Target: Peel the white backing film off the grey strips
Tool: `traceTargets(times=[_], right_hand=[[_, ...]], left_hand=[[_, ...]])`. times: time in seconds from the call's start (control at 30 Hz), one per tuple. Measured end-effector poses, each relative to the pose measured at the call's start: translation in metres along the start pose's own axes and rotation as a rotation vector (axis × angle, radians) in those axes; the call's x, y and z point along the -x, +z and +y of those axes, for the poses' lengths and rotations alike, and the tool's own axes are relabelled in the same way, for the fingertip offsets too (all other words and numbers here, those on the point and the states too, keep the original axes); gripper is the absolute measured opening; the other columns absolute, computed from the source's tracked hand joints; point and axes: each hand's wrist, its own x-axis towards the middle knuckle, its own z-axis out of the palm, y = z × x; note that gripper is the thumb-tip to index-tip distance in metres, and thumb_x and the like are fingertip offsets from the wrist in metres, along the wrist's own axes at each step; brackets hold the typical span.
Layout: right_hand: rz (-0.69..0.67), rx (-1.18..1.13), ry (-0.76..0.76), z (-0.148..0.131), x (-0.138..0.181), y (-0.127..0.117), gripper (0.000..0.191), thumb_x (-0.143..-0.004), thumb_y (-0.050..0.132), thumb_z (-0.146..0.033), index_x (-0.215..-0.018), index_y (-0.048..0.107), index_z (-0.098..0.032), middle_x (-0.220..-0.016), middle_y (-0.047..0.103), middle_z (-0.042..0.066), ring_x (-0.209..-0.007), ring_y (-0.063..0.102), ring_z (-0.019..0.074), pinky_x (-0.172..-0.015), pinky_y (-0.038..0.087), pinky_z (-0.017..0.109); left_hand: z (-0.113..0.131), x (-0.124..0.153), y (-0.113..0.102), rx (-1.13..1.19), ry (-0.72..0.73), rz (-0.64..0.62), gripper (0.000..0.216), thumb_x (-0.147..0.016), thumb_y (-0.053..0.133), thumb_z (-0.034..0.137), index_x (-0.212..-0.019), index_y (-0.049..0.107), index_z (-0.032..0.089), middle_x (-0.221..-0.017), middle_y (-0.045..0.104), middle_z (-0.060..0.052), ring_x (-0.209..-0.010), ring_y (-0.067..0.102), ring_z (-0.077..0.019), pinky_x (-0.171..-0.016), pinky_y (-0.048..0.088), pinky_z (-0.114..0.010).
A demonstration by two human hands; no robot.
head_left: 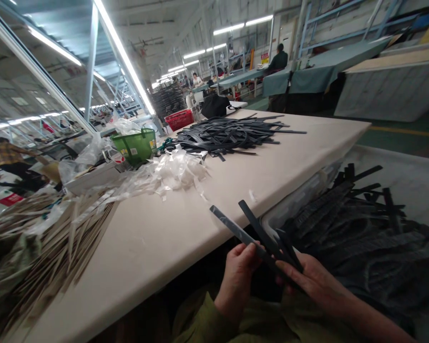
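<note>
Several dark strips (253, 218) are held in front of my body, just off the near edge of the table. My left hand (241, 264) pinches one of them, a flat dark strip (229, 221), between thumb and fingers. Around the lower part of the bunch, my right hand (303, 274) is closed, with its thumb lying across the strips. A big heap of similar dark strips (225, 136) lies on the far part of the table. To my right, more dark strips (364, 238) fill a pale bin, some looking wrapped in clear film.
Crumpled clear plastic scraps (178, 166) lie on the table (157, 243) beside a green basket (135, 146). Long brown strips (78, 238) spread at the left. A red crate (178, 119) and a black bag (215, 105) stand behind. Other people (279, 59) are farther off.
</note>
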Motion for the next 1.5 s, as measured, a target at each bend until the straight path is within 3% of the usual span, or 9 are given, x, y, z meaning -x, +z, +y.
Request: traceTargets(times=[0.17, 0.4, 0.53, 0.7, 0.83, 0.97, 1.2, 1.37, 1.5], right_hand=[[-0.019, 0.099, 0.018, 0.018, 0.02, -0.006, 0.051, -0.097, 0.042, -0.063, -0.075, 0.062, -0.021, -0.067, 0.066, 0.004, -0.059, 0.063, 0.0192, -0.056, 0.05, 0.027], [0.058, 0.118, -0.009, 0.012, -0.007, 0.002, 0.042, -0.095, 0.045, -0.059, -0.09, 0.063, -0.021, -0.069, 0.066, 0.003, -0.056, 0.062, 0.0197, -0.053, 0.05, 0.029], [0.014, 0.187, -0.037, 0.019, 0.003, -0.002, 0.045, -0.095, 0.044, -0.061, -0.079, 0.064, -0.023, -0.069, 0.067, 0.005, -0.06, 0.063, 0.0217, -0.053, 0.049, 0.029], [0.108, 0.279, 0.006, 0.036, 0.025, -0.005, 0.041, -0.092, 0.05, -0.058, -0.075, 0.066, -0.025, -0.062, 0.066, 0.004, -0.056, 0.061, 0.0232, -0.051, 0.048, 0.03], [0.142, 0.297, -0.038, 0.024, 0.013, 0.002, 0.04, -0.092, 0.049, -0.057, -0.074, 0.064, -0.025, -0.062, 0.065, 0.003, -0.058, 0.062, 0.0233, -0.053, 0.049, 0.03], [0.115, 0.294, -0.056, 0.016, 0.005, 0.002, 0.042, -0.091, 0.051, -0.061, -0.076, 0.065, -0.024, -0.067, 0.069, 0.003, -0.064, 0.064, 0.0237, -0.058, 0.051, 0.03], [0.02, 0.209, 0.103, 0.053, 0.037, -0.015, 0.045, -0.089, 0.05, -0.066, -0.077, 0.067, -0.026, -0.061, 0.068, 0.003, -0.053, 0.064, 0.0227, -0.052, 0.05, 0.03], [0.103, 0.208, -0.038, 0.028, 0.02, -0.004, 0.04, -0.087, 0.055, -0.064, -0.077, 0.069, -0.028, -0.067, 0.07, 0.005, -0.064, 0.066, 0.0274, -0.059, 0.054, 0.035], [0.097, 0.211, -0.084, 0.019, 0.02, -0.005, 0.039, -0.089, 0.053, -0.063, -0.076, 0.069, -0.031, -0.071, 0.072, 0.007, -0.068, 0.068, 0.0295, -0.061, 0.056, 0.036]], left_hand=[[0.012, -0.005, -0.018, 0.026, 0.047, 0.134, 0.035, -0.067, 0.089, 0.041, -0.084, 0.078, 0.013, -0.087, 0.074, -0.008, -0.082, 0.065, -0.0162, -0.08, 0.048, -0.027], [-0.014, 0.007, -0.006, -0.023, -0.051, 0.064, 0.036, -0.067, 0.088, 0.043, -0.084, 0.078, 0.013, -0.083, 0.072, -0.007, -0.076, 0.061, -0.0143, -0.072, 0.045, -0.025], [-0.007, 0.008, -0.004, -0.032, 0.011, 0.097, 0.033, -0.067, 0.087, 0.041, -0.08, 0.078, 0.013, -0.085, 0.073, -0.007, -0.078, 0.061, -0.0155, -0.074, 0.045, -0.025], [-0.016, 0.013, -0.009, -0.022, -0.056, 0.125, 0.037, -0.065, 0.089, 0.042, -0.083, 0.078, 0.012, -0.088, 0.074, -0.009, -0.081, 0.063, -0.0157, -0.075, 0.046, -0.025], [-0.035, 0.018, -0.007, -0.072, -0.13, 0.038, 0.039, -0.063, 0.091, 0.042, -0.08, 0.077, 0.01, -0.078, 0.071, -0.006, -0.07, 0.058, -0.0124, -0.07, 0.044, -0.024], [-0.037, 0.017, -0.007, -0.115, -0.077, 0.009, 0.038, -0.066, 0.089, 0.043, -0.077, 0.077, 0.009, -0.069, 0.067, -0.004, -0.064, 0.053, -0.0105, -0.064, 0.04, -0.024], [-0.026, 0.015, -0.01, -0.09, -0.024, 0.117, 0.038, -0.065, 0.089, 0.043, -0.085, 0.08, 0.012, -0.089, 0.073, -0.01, -0.082, 0.061, -0.0169, -0.076, 0.045, -0.025], [-0.041, 0.019, -0.007, -0.257, -0.115, -0.07, 0.047, -0.063, 0.088, 0.05, -0.081, 0.079, 0.007, -0.071, 0.068, -0.007, -0.065, 0.053, -0.0141, -0.067, 0.04, -0.028], [-0.038, 0.018, -0.012, -0.267, 0.006, -0.043, 0.048, -0.067, 0.085, 0.052, -0.088, 0.08, 0.009, -0.075, 0.069, -0.008, -0.071, 0.055, -0.0167, -0.072, 0.042, -0.03]])
